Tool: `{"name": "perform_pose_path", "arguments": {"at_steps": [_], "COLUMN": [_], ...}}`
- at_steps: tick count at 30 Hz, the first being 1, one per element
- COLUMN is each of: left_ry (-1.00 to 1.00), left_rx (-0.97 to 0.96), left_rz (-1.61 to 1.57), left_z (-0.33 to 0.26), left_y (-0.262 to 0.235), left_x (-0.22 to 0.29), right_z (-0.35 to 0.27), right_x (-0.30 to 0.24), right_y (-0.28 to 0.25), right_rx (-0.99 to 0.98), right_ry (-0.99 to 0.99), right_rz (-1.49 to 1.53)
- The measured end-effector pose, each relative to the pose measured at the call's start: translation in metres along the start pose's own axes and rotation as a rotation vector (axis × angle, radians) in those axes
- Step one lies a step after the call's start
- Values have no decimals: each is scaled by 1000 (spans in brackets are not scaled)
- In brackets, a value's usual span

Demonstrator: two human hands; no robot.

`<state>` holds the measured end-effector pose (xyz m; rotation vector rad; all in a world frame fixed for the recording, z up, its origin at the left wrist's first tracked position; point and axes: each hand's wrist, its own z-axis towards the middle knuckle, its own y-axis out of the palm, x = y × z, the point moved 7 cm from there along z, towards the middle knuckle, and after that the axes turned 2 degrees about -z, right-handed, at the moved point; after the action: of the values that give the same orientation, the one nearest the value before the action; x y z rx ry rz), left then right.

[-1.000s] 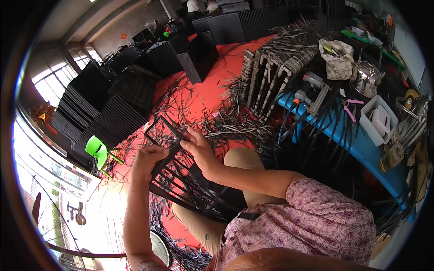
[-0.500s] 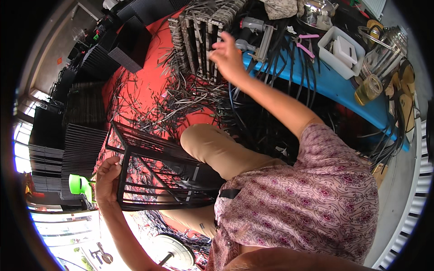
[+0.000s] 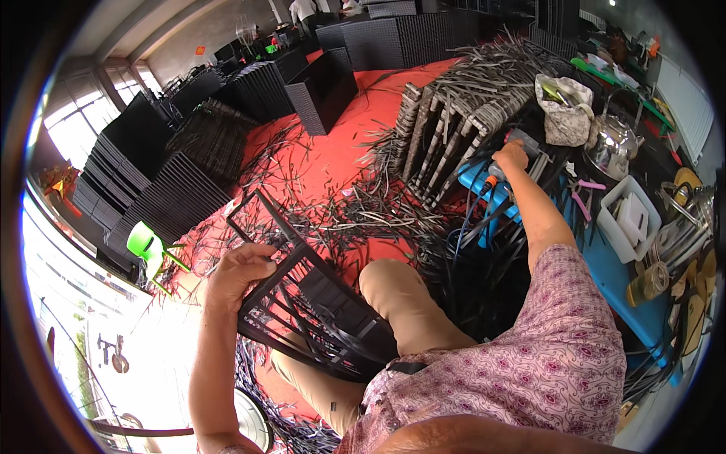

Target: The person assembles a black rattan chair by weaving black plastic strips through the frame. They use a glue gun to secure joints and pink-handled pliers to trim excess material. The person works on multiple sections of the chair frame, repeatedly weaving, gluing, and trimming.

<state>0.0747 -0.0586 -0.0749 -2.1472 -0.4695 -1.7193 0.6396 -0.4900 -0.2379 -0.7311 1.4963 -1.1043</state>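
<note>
My left hand (image 3: 238, 276) pinches the black slatted frame (image 3: 333, 303) propped against my thighs (image 3: 412, 306), likely for steadiness; right hand (image 3: 512, 157)'s on the grey pneumatic fastener gun (image 3: 526, 141) within reach on the blue bench (image 3: 609, 276), finger closure unclear.

I see the person's right hand (image 3: 511, 157) off the black frame (image 3: 333, 303); was midair near the blue bench (image 3: 614, 280), now gripping the grey power tool (image 3: 527, 141) on it.
</note>
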Motion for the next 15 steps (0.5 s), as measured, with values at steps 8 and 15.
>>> {"name": "perform_pose_path", "arguments": {"at_steps": [8,15], "left_ry": [169,267], "left_rx": [63,110], "left_rz": [187,347], "left_z": [2,-2], "left_y": [-7,-7], "left_x": [4,8], "right_z": [35,35], "right_x": [49,115], "right_y": [-17,-85], "right_rx": [25,38], "right_ry": [26,-255], "right_rz": [715,972]}}
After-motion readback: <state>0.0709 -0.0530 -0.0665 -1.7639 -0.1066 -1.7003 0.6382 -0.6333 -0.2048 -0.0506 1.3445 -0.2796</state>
